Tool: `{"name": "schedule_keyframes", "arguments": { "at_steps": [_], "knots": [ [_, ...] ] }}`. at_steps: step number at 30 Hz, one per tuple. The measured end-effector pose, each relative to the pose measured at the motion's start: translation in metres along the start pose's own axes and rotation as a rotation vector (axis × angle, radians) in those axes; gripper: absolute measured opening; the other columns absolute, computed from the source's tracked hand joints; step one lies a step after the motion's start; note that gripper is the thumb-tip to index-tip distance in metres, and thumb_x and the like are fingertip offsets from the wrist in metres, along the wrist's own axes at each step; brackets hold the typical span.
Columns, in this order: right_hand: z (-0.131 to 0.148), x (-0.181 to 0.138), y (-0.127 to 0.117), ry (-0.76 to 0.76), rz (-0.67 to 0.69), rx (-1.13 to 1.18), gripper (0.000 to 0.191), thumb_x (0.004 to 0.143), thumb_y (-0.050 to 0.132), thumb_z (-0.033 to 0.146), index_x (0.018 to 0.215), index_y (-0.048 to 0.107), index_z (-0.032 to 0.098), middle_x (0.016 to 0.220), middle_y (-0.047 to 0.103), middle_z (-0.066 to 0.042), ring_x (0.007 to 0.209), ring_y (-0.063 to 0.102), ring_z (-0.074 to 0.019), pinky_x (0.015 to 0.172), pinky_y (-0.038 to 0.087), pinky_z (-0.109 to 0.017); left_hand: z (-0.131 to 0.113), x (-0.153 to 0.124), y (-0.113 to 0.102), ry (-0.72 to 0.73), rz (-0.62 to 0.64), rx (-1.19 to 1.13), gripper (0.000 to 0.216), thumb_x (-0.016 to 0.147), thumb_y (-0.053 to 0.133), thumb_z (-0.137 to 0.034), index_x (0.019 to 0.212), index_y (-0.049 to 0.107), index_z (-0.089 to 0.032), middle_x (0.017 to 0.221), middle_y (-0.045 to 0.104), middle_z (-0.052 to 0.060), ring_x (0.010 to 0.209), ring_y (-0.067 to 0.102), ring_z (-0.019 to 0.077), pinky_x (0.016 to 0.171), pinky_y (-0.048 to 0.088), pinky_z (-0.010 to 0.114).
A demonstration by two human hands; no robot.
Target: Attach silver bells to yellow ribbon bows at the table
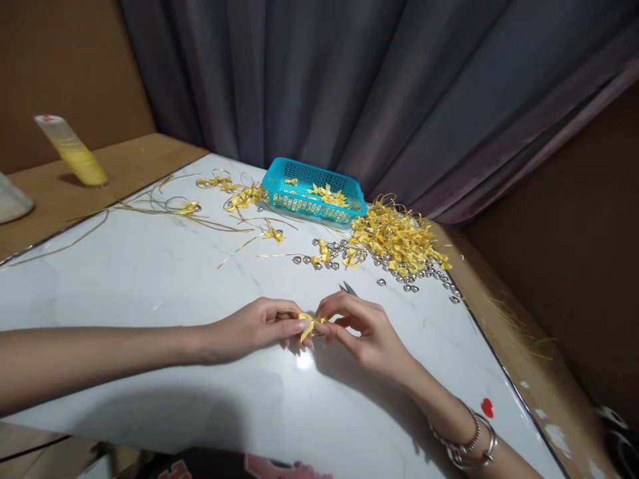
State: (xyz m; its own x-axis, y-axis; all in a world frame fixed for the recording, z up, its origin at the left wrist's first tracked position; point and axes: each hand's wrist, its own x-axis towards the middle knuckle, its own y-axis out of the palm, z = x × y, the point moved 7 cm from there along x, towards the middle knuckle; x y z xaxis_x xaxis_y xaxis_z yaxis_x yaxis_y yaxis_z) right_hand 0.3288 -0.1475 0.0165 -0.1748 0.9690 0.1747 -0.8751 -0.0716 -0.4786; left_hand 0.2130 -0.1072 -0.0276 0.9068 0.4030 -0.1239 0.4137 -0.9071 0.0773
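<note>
My left hand (259,327) and my right hand (360,332) meet over the white table (150,293), both pinching a small yellow ribbon bow (310,324) between their fingertips. The tips of a pair of scissors (348,288) show just behind my right hand. Silver bracelets (469,444) sit on my right wrist.
A blue plastic basket (314,191) with a few yellow bows stands at the back. A pile of finished yellow bows (397,241) and several small silver beads (339,251) lie to its right. Loose gold ribbon strands (164,207) trail left. A yellow-filled tube (72,152) stands on the wooden ledge.
</note>
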Motion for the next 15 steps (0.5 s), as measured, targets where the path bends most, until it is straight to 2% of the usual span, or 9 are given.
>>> {"name": "schedule_keyframes", "arguments": {
  "at_steps": [4,9,12,15],
  "knots": [
    [0.004,0.004,0.001,0.021,0.046,-0.067,0.011,0.086,0.054,0.026,0.08,0.056,0.018,0.08,0.062,-0.003,0.072,0.059,-0.0124,0.062,0.05,-0.025,0.001,0.0,0.0,-0.009,-0.002,0.009,0.025,0.089,0.049,-0.035,0.082,0.062,-0.015,0.079,0.063,0.003,0.071,0.053,0.0128,0.07,0.042,0.026],
    [0.005,0.007,0.015,0.045,0.187,-0.263,0.03,0.096,0.034,0.037,0.078,0.049,0.018,0.072,0.057,-0.002,0.063,0.052,-0.0123,0.058,0.043,-0.025,0.0,-0.001,0.004,-0.021,0.049,0.082,0.02,0.087,0.049,-0.029,0.082,0.062,-0.015,0.077,0.064,0.003,0.073,0.055,0.014,0.072,0.043,0.027],
    [0.005,0.008,0.027,0.013,0.278,-0.364,0.03,0.097,0.031,0.033,0.078,0.048,0.018,0.073,0.056,-0.003,0.063,0.051,-0.0125,0.059,0.042,-0.026,-0.002,-0.002,0.007,-0.015,0.061,0.14,0.018,0.087,0.047,-0.026,0.084,0.062,-0.015,0.077,0.064,0.002,0.073,0.056,0.0141,0.072,0.044,0.027],
    [0.005,0.008,0.033,-0.041,0.301,-0.403,0.027,0.097,0.03,0.028,0.077,0.046,0.018,0.072,0.053,-0.002,0.062,0.05,-0.0118,0.06,0.041,-0.025,-0.002,-0.002,0.008,-0.023,0.053,0.134,0.02,0.088,0.046,-0.028,0.08,0.06,-0.015,0.074,0.063,0.002,0.071,0.055,0.0135,0.07,0.044,0.026]
  ]
}}
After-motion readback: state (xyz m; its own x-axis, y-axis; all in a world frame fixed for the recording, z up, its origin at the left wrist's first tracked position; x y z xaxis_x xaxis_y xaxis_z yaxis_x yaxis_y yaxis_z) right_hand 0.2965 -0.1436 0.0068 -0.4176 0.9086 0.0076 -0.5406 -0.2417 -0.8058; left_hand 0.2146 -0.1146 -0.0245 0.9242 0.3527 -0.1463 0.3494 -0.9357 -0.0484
